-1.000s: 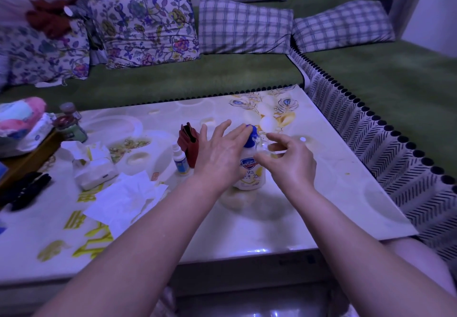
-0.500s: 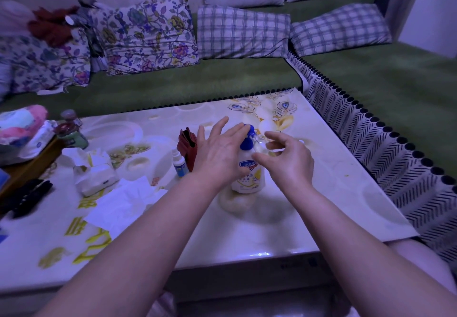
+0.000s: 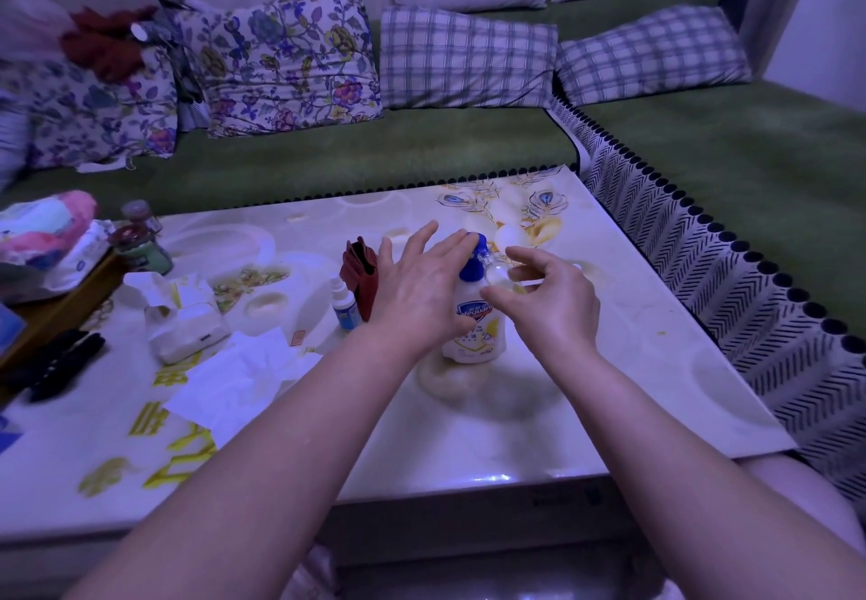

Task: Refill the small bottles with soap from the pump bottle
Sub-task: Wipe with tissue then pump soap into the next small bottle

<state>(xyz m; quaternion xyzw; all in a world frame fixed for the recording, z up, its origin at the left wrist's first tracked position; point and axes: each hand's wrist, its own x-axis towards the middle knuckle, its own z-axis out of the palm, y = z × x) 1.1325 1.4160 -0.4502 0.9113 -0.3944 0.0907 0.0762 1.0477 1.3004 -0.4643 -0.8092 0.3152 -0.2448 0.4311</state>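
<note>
- Near the middle of the marble-patterned table [image 3: 623, 379], I see the pump bottle [image 3: 478, 332] standing upright, white with a blue pump head [image 3: 471, 268].
- The left hand [image 3: 421, 292] lies over that pump head with its fingers straight and spread. It presses on top and grips nothing.
- The right hand [image 3: 555, 306] has its thumb and fingers curled round a small clear bottle [image 3: 497, 274]. It holds the bottle off the table, right against the spout side of the pump head. I cannot make out the bottle's mouth or how full it is.
- Just left of the left hand a red wallet [image 3: 362, 278] stands on edge, with a small dropper bottle [image 3: 344, 306] beside it. I cannot tell whether the two touch.
- Farther left sit a torn tissue pack [image 3: 187, 325] and loose tissues [image 3: 243, 377] spread flat on the tabletop.
- Behind the table runs a green sofa [image 3: 375, 159] with floral and checked cushions against its back.
</note>
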